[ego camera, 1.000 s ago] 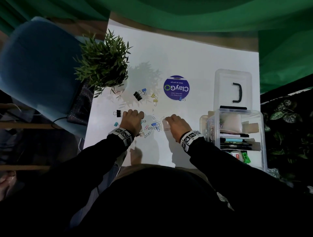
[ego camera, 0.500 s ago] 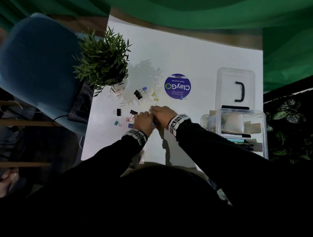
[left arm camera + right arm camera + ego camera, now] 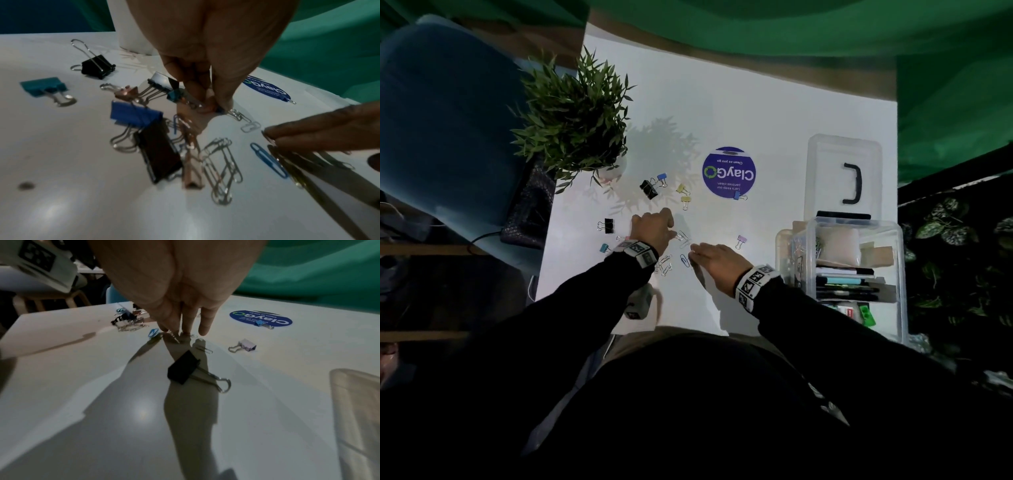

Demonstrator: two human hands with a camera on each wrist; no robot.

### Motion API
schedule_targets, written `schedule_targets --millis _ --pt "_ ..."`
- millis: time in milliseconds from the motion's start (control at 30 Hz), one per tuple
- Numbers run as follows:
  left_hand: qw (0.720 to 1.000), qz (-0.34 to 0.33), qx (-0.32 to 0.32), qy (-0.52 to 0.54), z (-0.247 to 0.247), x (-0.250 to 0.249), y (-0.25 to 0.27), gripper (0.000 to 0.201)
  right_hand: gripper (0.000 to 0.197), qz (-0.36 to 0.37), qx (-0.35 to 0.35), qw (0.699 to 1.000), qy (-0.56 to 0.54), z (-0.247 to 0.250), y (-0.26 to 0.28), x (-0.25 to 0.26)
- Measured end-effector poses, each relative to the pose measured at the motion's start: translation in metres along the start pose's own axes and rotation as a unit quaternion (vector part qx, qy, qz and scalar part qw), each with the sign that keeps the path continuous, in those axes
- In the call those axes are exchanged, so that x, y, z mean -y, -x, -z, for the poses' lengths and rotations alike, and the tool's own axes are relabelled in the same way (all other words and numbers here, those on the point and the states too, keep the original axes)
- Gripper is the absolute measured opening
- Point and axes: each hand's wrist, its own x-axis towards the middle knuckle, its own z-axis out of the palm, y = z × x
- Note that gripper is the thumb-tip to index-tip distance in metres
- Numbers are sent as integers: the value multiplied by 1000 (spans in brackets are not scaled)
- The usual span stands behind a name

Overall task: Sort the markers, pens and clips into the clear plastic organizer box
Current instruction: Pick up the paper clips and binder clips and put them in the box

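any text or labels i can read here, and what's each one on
"ClayGo": large white lettering on the round purple sticker on the white table, upside down in the head view.
"Clean as you go": small line on that sticker.
"Let's keep our pantries clean": smaller line there, barely legible.
Wristband markers: patterns only, no words.

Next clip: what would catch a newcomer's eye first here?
Probably the two hands at the table's middle: the left hand pinches small clips while the right hand lays straight fingers among loose paper clips. Next, the round purple sticker beyond them, and the clear organizer box on the right, already holding pens.
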Motion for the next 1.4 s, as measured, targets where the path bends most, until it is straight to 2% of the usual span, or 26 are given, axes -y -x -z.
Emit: schedule_targets --millis 67,133,267,333,433,467,500,567,667,733,833,900,967,1067,1133,1200,1267,1300,1400 --pt "1000 9 7 -1 3 0 -7 14 58 -30 -30 999 -31 9 -9 -1" --pt "1000 12 6 -11 5 0 -11 11 62 -46 -18 999 -12 12 -26 -3" --pt "999 16 10 -35 9 -1 -14 12 56 -35 -3 999 32 -4 -42 2" --pt "999 19 4 -32 11 -1 -14 14 52 -18 -9 999 46 -12 -35 6" --pt "1000 23 -3 0 13 0 -8 11 70 57 -7 997 48 -16 -16 6" --pt "1000 19 -3 2 13 0 -5 9 71 64 -14 997 35 -17 -9 3" --pt "1000 9 -1 -4 13 1 0 7 64 49 -37 998 13 -18 -4 -1" --pt "999 -29 16 -42 9 4 9 6 46 -43 -61 997 -28 -20 4 -8" --pt "994 -87 20 -70 -2 9 29 14 51 -142 -41 988 -46 -21 1 -13" --pt "990 -127 3 -59 -8 13 42 24 48 -149 -45 987 -43 -20 -7 -7" --pt "993 -101 -10 -64 -9 23 55 27 42 -116 -55 990 -57 -21 -21 4" --pt "994 -76 -19 -72 -2 27 60 28 45 -137 -73 984 -85 -18 -24 5" --pt "994 -67 -16 -88 1 29 64 40 59 -183 -70 976 -93 -16 -22 2" --pt "989 -100 7 -113 -4 20 66 57 76 -201 -34 976 -77 -19 -24 4" --pt "982 -134 20 -134 -8 13 64 58 68 -180 -37 979 -84 -22 -31 13" --pt "980 -145 37 -131 -12 8 59 52 45 -153 -56 982 -91 -25 -40 21" --pt "977 -153 22 -144 -10 3 57 43 30 -137 -67 983 -103 -23 -44 27" --pt "975 -155 9 -157 -7 -1 57 37 27 -133 -66 983 -109 -21 -45 27" --pt "980 -117 46 -158 -1 -10 53 17 26 -138 -43 983 -111 -15 -46 22"
